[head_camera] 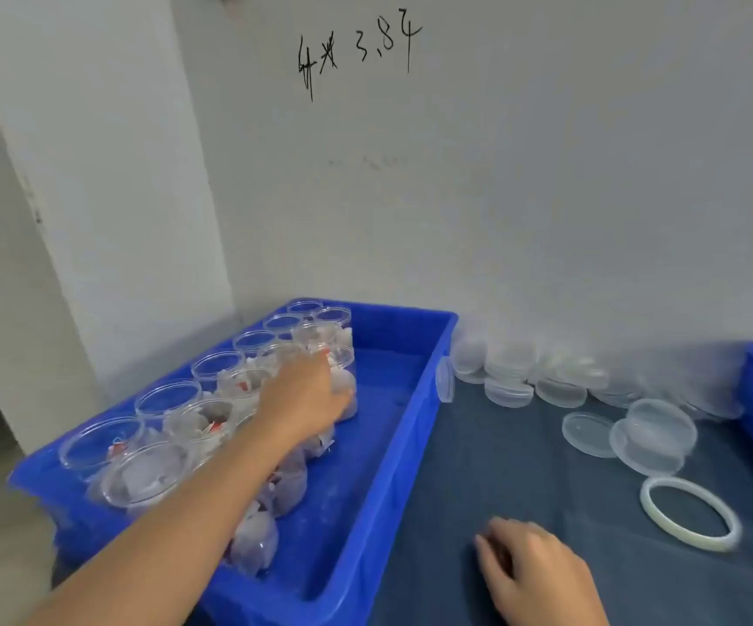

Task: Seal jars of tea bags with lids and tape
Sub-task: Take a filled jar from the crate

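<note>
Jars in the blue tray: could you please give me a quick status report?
Left hand gripping a tray jar. Right hand resting on the table, holding nothing. Lids and tape roll waiting alongside. Nothing blocking.

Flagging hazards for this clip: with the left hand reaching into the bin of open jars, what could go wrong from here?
1. The left hand grips one jar packed tightly among other open jars in the blue bin; lifting it may tip a neighbour and spill tea bags.
2. The forearm crosses over the near jars and could knock them.
3. The lids lie loosely piled near the tape roll; the right hand might scatter them.
</note>
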`<control>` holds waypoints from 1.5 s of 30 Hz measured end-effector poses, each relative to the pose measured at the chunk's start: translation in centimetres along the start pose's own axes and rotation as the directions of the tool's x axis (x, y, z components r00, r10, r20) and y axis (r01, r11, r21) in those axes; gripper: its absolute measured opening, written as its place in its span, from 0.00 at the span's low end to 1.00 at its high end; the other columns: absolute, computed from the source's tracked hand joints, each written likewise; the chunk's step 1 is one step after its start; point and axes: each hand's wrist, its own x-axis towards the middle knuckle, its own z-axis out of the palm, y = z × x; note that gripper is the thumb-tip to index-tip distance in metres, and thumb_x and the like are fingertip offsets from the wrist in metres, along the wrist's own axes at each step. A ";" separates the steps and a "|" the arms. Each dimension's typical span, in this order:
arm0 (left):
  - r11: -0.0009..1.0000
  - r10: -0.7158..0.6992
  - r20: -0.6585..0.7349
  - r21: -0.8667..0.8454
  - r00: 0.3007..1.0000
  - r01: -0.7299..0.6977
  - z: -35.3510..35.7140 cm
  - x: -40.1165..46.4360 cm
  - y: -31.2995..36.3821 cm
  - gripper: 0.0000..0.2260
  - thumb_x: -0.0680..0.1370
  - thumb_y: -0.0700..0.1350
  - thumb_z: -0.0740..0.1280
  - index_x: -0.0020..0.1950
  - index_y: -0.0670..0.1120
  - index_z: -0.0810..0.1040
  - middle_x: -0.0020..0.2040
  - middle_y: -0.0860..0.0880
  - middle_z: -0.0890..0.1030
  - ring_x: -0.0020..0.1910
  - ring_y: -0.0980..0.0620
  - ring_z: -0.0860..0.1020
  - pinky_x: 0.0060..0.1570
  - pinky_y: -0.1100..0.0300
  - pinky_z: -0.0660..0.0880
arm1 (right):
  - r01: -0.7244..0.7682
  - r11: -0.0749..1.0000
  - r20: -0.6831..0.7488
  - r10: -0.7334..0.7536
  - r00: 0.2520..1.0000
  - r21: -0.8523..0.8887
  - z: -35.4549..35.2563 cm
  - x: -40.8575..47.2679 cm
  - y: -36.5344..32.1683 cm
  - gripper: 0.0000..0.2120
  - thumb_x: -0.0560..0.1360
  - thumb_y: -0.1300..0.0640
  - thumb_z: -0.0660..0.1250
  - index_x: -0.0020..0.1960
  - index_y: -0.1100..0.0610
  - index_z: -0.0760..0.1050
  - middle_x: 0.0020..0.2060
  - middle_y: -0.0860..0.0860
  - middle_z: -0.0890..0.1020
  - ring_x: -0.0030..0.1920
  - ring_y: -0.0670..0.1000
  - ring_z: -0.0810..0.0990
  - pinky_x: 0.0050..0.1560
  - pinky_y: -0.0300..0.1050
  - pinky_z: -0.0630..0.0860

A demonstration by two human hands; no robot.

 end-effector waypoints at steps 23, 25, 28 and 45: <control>0.792 0.526 -0.563 0.051 0.638 -0.609 -4.6 -7.2 14.4 0.18 0.71 0.29 0.73 0.59 0.42 0.80 0.45 0.44 0.82 0.46 0.38 0.79 0.44 0.49 0.73 | 0.020 0.991 0.030 -0.024 0.999 0.132 -2.9 0.9 0.5 0.09 0.80 0.47 0.60 0.47 0.51 0.73 0.38 0.46 0.81 0.43 0.55 0.78 0.44 0.51 0.77; 0.772 0.511 -0.565 -0.031 0.648 -0.635 -3.4 -9.0 17.1 0.19 0.71 0.30 0.74 0.59 0.44 0.80 0.43 0.47 0.81 0.44 0.41 0.79 0.41 0.50 0.71 | -0.029 0.988 -0.017 0.032 0.999 0.155 -4.5 1.6 1.3 0.08 0.80 0.48 0.60 0.47 0.51 0.74 0.38 0.45 0.81 0.42 0.55 0.78 0.44 0.52 0.78; 0.766 0.465 -0.541 -0.151 0.700 -0.625 -0.5 -11.0 20.4 0.17 0.73 0.31 0.73 0.57 0.46 0.81 0.38 0.53 0.74 0.39 0.43 0.78 0.36 0.52 0.69 | -0.117 0.975 -0.106 0.139 0.985 0.190 -6.4 2.3 3.4 0.10 0.78 0.50 0.61 0.39 0.51 0.70 0.36 0.47 0.78 0.39 0.56 0.76 0.38 0.52 0.71; 0.646 0.515 -0.501 -0.306 0.695 -0.699 15.2 -10.3 24.7 0.20 0.77 0.42 0.72 0.69 0.47 0.78 0.62 0.52 0.78 0.68 0.47 0.74 0.70 0.46 0.65 | -0.197 0.973 -0.155 0.215 0.964 0.119 -6.4 4.0 11.2 0.05 0.79 0.58 0.63 0.47 0.58 0.75 0.47 0.55 0.77 0.50 0.57 0.72 0.50 0.53 0.72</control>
